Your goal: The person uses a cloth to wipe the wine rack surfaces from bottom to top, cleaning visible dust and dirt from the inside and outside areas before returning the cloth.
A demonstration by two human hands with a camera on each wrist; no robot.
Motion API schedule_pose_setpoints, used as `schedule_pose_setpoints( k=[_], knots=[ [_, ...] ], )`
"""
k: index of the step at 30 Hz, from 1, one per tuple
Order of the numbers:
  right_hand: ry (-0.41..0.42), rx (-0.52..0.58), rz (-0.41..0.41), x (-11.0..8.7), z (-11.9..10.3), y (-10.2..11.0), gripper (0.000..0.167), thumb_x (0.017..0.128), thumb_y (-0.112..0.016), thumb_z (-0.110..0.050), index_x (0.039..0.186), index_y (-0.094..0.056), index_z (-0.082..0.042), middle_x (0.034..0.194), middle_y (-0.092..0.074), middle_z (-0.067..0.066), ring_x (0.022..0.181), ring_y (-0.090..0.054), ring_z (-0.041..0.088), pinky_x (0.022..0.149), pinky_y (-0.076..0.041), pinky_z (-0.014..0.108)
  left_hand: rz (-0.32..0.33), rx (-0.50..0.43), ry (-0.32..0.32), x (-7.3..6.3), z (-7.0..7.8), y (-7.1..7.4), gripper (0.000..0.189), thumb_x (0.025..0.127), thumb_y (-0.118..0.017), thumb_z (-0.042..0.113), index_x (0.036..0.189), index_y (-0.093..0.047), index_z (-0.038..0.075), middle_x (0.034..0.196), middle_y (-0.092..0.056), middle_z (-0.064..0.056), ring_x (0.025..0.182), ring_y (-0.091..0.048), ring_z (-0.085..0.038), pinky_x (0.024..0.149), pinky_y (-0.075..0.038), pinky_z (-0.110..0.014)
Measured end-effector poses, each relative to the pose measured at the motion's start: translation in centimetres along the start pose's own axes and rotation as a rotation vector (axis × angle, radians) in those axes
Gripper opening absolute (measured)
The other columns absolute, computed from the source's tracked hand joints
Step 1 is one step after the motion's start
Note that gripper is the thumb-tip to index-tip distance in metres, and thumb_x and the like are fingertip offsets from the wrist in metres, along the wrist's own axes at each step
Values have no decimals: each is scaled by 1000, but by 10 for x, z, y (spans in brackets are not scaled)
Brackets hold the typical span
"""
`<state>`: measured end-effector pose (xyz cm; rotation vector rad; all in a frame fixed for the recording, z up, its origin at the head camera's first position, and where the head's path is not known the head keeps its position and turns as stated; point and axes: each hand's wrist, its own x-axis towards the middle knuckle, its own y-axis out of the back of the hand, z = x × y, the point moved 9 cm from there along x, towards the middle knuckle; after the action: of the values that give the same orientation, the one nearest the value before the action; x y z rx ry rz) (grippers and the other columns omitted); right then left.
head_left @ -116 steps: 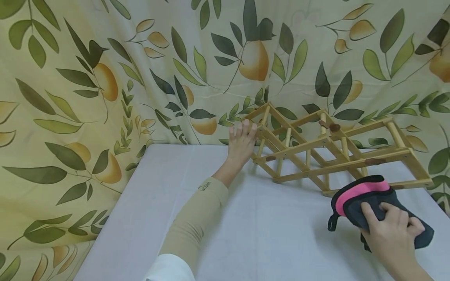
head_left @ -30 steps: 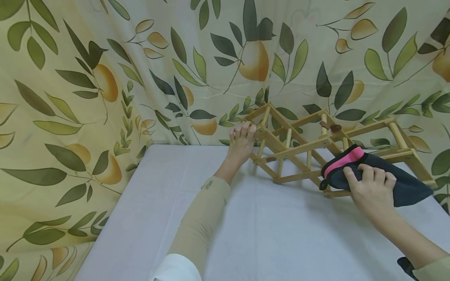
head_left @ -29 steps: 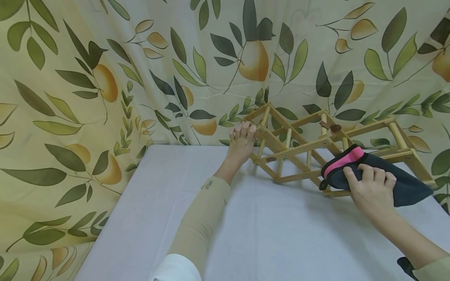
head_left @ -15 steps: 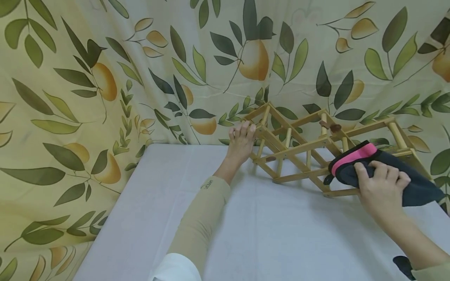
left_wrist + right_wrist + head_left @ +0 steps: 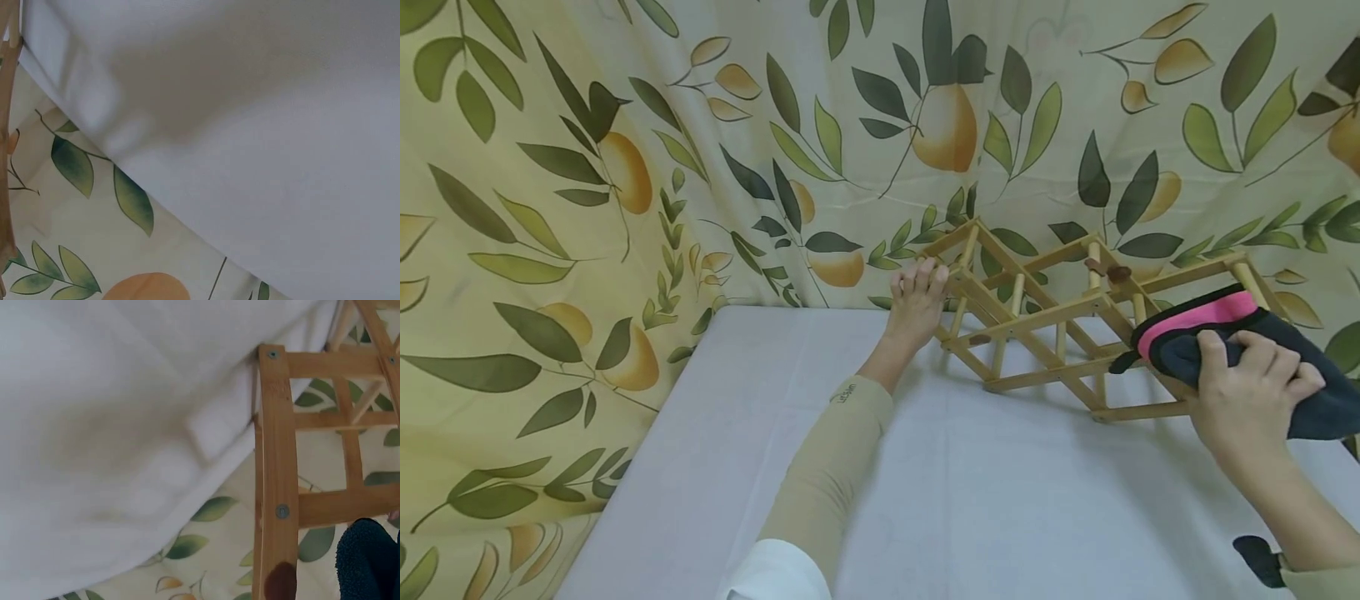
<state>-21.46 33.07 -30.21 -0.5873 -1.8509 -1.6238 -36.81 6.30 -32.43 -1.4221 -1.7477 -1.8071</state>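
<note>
A light wooden rack [image 5: 1060,312] of slatted frames and round dowels stands along the table's back right. My left hand [image 5: 917,308] grips its left end, fingers bent over the frame. In my right hand [image 5: 1255,392] is a dark navy, soft fabric piece [image 5: 1311,358] with a pink band, black trim and a small black loop; thumb and fingers pinch it. It hangs in front of the rack's right end and hides part of it; whether they touch I cannot tell. The right wrist view shows the fabric's fuzzy edge [image 5: 365,562] near the rack's slats.
A white cloth covers the table [image 5: 880,500], which ends at a leaf-and-fruit patterned curtain [image 5: 737,125] behind and to the left. A small dark object [image 5: 1258,560] sits by my right sleeve.
From low in front of the rack, my right hand has lifted the fabric piece towards its right end, drifting further right over the last second. My left hand stays on the rack, nearly still.
</note>
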Motion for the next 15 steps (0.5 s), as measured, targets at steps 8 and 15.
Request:
schedule_pose_setpoints(
  k=[8,15],
  knots=[
    [82,36,-67,-16,-24,-26,68,54,-72,12,112,-38,-2,106,-31,41,94,-28,59,76,-13,67,-29,-11,-2,0,0,-2,31,94,-45,27,109,-21,14,118,-21,-5,106,-24,-24,86,-23,-39],
    [27,33,38,-6,-10,-8,65,61,-67,13,116,-35,-3,109,-29,41,99,-25,59,80,-10,68,5,14,-10,1,-1,0,32,94,-46,27,108,-19,14,117,-20,-5,106,-24,-23,84,-26,-39]
  ],
)
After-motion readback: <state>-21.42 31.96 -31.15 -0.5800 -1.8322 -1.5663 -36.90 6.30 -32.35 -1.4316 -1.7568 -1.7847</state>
